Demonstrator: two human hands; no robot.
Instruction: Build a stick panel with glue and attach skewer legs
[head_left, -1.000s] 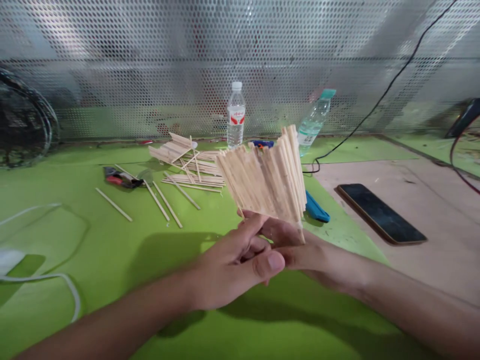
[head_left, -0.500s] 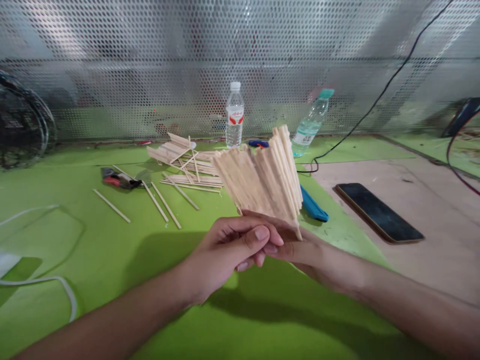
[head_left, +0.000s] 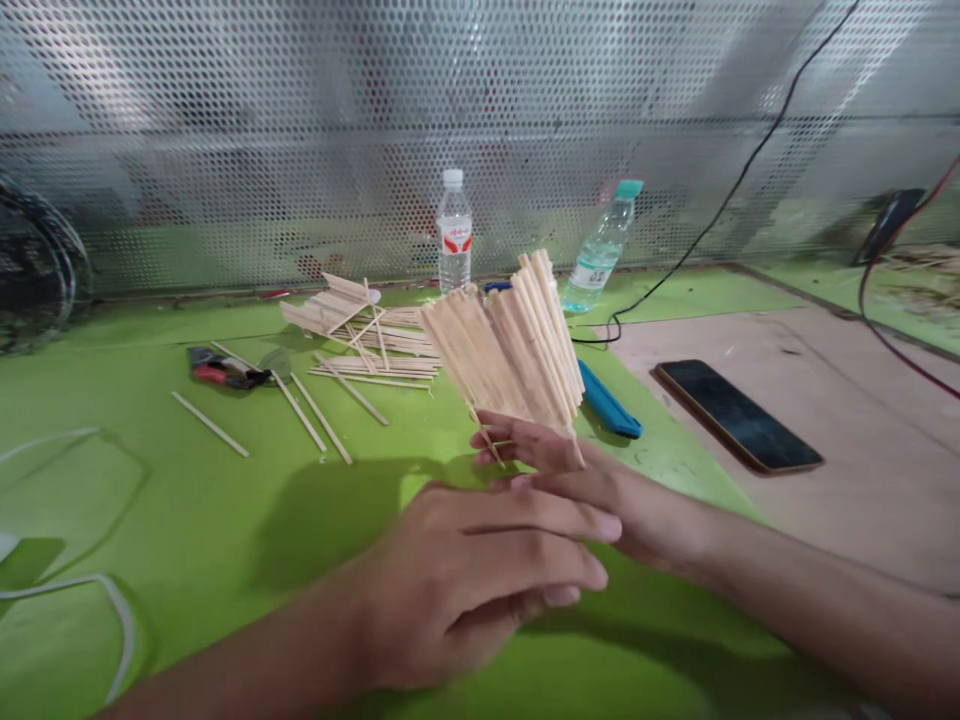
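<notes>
My right hand (head_left: 577, 480) holds up a fan-shaped piece made of pale wooden sticks (head_left: 504, 355) by its narrow lower end, above the green mat (head_left: 225, 520). My left hand (head_left: 480, 580) hovers just below and in front of it, fingers stretched out together, holding nothing and slightly blurred. Loose wooden sticks (head_left: 315, 405) lie on the mat farther back on the left, and a second glued stick assembly (head_left: 337, 305) rests beyond them.
Two water bottles (head_left: 454, 232) (head_left: 600, 250) stand by the perforated metal wall. A blue tool (head_left: 609, 403) lies behind the fan. A black phone (head_left: 735, 415) lies on the brown board at right. Red-handled pliers (head_left: 221, 368) and white cable (head_left: 67, 590) are at left.
My left hand has let go of the fan's base and dropped back toward me with fingers stretched out. The right hand keeps the fan upright; the view has shifted slightly right.
</notes>
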